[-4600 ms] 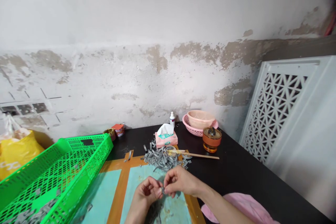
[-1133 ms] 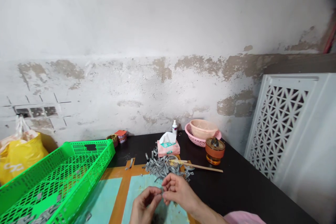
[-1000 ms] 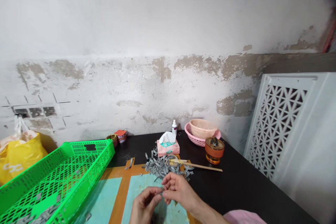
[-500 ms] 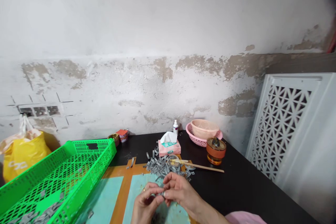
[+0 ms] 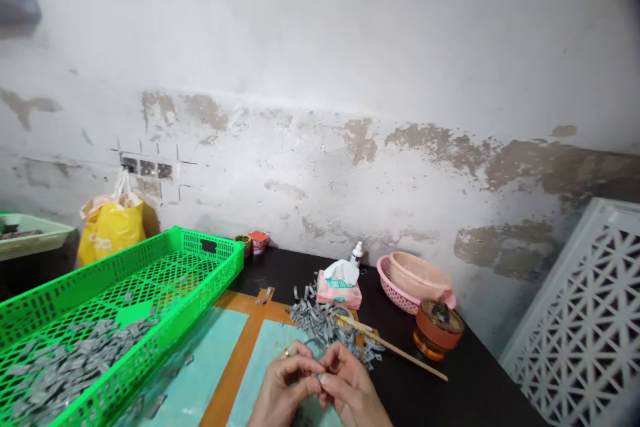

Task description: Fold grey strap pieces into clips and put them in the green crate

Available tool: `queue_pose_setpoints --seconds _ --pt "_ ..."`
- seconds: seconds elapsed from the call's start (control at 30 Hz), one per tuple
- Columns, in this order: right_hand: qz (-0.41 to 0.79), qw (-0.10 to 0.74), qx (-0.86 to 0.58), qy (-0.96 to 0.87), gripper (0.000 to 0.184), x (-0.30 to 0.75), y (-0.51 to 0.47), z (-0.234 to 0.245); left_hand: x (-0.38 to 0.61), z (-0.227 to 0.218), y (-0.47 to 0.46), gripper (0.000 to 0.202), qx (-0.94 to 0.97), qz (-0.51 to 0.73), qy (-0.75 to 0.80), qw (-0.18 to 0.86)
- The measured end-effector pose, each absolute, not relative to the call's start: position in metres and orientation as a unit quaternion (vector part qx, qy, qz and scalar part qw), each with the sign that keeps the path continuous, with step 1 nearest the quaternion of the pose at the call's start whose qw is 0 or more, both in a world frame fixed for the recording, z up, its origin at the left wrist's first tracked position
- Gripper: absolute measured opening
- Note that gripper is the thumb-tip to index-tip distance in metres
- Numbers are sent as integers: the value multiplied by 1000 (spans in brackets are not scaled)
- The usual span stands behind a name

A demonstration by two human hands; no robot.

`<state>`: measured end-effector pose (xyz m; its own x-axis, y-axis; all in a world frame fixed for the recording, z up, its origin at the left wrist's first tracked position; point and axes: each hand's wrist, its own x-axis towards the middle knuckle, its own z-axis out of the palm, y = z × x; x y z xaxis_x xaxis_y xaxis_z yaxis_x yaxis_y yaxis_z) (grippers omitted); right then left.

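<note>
My left hand (image 5: 289,383) and my right hand (image 5: 347,387) meet at the lower middle of the head view, thumbs and fingertips pinched together. Between them is a small grey strip (image 5: 319,377), mostly covered by the fingers. A ring sits on a left finger. Just beyond my hands lies a heap of loose grey strips (image 5: 320,323). A wooden stick (image 5: 407,351) with a yellowish, coated end rests across a small round dish (image 5: 342,318) at the heap's right. Below my hands is a light-blue sheet (image 5: 273,340) with brown tape.
On the left stands a green crate (image 5: 200,303) holding many folded grey pieces (image 5: 75,363). Behind the heap are a tissue box (image 5: 339,295) and a white bottle (image 5: 357,253). Pink baskets (image 5: 420,277) and an amber jar (image 5: 439,327) stand right. A yellow bag (image 5: 113,230) is behind the crate.
The view has turned left and tilted, so more of the crate and its grey pieces shows. My hands stay together, fingertips now closer around the small strip.
</note>
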<state>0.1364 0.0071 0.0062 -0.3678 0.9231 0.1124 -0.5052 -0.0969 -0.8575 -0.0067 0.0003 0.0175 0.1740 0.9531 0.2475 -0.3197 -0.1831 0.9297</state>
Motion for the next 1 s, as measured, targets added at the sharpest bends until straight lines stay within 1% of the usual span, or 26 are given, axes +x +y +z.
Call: queue_pose_setpoints --seconds 0.23,0.33,0.53,0.63,0.83,1.0 --pt "722 489 -231 -431 47 138 10 3 -9 17 1 21 548 564 294 543" --pt "723 488 -235 -429 47 139 10 3 -11 17 3 20 567 552 312 526" --pt "725 487 -241 -423 48 141 9 3 -13 15 3 13 602 542 355 467" --pt "724 487 -240 -425 49 141 11 1 -16 14 3 15 603 537 363 465" --pt "693 494 -256 -458 51 142 18 -6 -18 19 7 23 587 524 358 503" --pt "645 508 -287 -494 47 144 20 2 -17 22 8 21 570 558 380 469"
